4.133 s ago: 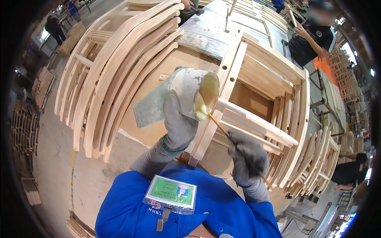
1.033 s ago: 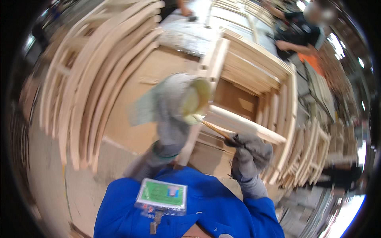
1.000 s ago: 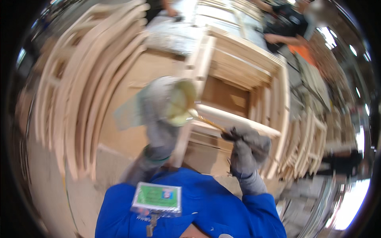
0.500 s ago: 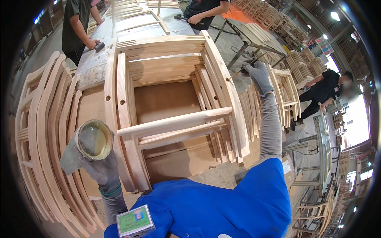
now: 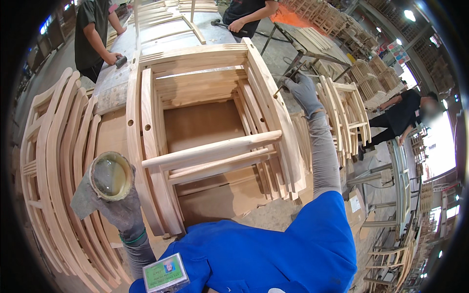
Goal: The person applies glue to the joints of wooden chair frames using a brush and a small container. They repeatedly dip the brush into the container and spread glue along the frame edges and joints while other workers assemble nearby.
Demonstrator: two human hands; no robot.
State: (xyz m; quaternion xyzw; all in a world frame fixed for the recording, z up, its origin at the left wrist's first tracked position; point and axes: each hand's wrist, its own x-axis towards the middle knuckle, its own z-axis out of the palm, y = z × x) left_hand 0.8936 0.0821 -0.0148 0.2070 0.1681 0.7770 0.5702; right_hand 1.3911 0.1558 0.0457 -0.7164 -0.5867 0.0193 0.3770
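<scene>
My left hand (image 5: pixel 121 209), in a grey glove, is closed around a round cup (image 5: pixel 102 166) with pale yellowish liquid inside, left of the stacked wooden chair frames (image 5: pixel 215 149). My right hand (image 5: pixel 304 94), also gloved, pinches a thin stick (image 5: pixel 279 90). Its tip is at a hole in the top frame's right post (image 5: pixel 266 80); whether it goes in cannot be made out. More round holes show in the left posts (image 5: pixel 134 105). A crossbar (image 5: pixel 212 149) spans the frames nearer to me.
Curved wooden frames (image 5: pixel 51 161) lean at my left; more frames (image 5: pixel 344 112) stand at right. Beyond is a worktable (image 5: pixel 115 80), where one person holds a mallet (image 5: pixel 120 61) and another a hammer (image 5: pixel 217 23). A metal-legged table (image 5: pixel 317 51) stands far right. Cardboard (image 5: pixel 205 124) lies beneath the stack.
My right hand and the stick have shifted slightly left, the tip still by the right post's hole. The cup in my left hand sits slightly lower and further left. The whole view has shifted slightly.
</scene>
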